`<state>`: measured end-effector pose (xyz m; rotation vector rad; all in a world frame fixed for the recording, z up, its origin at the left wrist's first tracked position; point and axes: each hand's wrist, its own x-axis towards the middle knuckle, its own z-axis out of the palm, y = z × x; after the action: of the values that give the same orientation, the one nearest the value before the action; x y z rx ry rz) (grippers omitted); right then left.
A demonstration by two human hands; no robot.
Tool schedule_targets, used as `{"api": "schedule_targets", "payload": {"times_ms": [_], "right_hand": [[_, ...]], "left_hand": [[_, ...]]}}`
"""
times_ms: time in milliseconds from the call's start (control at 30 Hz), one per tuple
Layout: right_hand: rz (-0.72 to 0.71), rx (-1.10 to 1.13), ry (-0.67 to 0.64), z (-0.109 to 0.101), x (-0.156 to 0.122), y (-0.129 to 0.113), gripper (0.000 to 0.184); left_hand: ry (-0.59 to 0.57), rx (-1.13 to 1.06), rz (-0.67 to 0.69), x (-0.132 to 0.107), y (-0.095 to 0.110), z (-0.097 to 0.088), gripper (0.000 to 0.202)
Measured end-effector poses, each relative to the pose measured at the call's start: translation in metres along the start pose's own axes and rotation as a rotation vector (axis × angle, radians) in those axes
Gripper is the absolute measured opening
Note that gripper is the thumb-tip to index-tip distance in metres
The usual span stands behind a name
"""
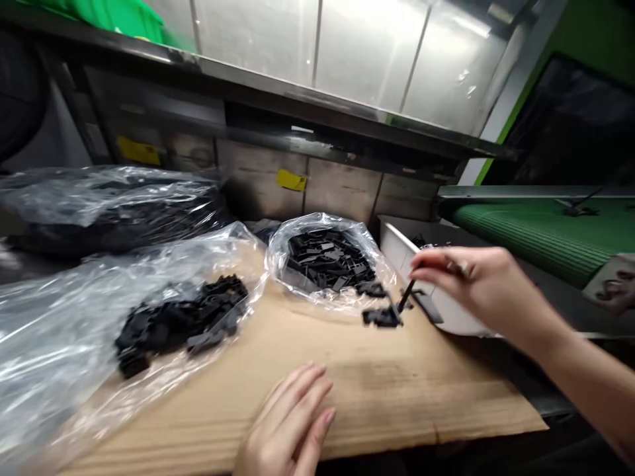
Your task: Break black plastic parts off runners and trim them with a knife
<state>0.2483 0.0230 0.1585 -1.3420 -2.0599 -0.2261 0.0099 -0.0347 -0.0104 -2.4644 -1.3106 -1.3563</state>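
Observation:
My right hand (471,281) reaches in from the right and pinches a thin black plastic part (405,295) that hangs down from its fingertips. Just below it a small cluster of black parts (381,317) lies on the brown cardboard sheet (397,390). My left hand (290,426) rests flat on the cardboard's near edge with its fingers stretched out and nothing in it. An opened clear plastic bag (325,261) of black parts sits just behind the cluster.
A second clear bag holds black parts (181,320) on the left, and a larger full bag (104,205) lies behind it. A white tray (401,251) stands at the right beside a green conveyor belt (536,235). Another person's hand (618,291) shows at the far right.

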Motion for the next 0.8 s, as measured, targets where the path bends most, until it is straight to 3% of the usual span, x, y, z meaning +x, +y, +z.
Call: {"api": "schedule_targets", "payload": {"times_ms": [167, 300, 467, 633, 800], "right_hand": [[-0.249, 0.04, -0.252, 0.076, -0.04, -0.054, 0.023], [-0.315, 0.022, -0.352, 0.102, -0.033, -0.072, 0.016], [-0.103, 0.039, -0.32, 0.088, -0.026, -0.047, 0.016], [0.108, -0.002, -0.259, 0.058, -0.055, -0.004, 0.035], [0.198, -0.01, -0.319, 0.049, -0.069, 0.004, 0.037]], "left_hand": [[-0.122, 0.165, -0.053, 0.001, 0.01, -0.014, 0.038], [-0.277, 0.251, -0.055, 0.011, 0.007, -0.007, 0.032], [-0.306, 0.269, -0.037, 0.012, 0.001, -0.003, 0.033], [-0.277, 0.308, 0.013, 0.008, 0.001, -0.002, 0.033], [-0.219, 0.336, 0.006, 0.01, 0.002, 0.006, 0.031]]}}
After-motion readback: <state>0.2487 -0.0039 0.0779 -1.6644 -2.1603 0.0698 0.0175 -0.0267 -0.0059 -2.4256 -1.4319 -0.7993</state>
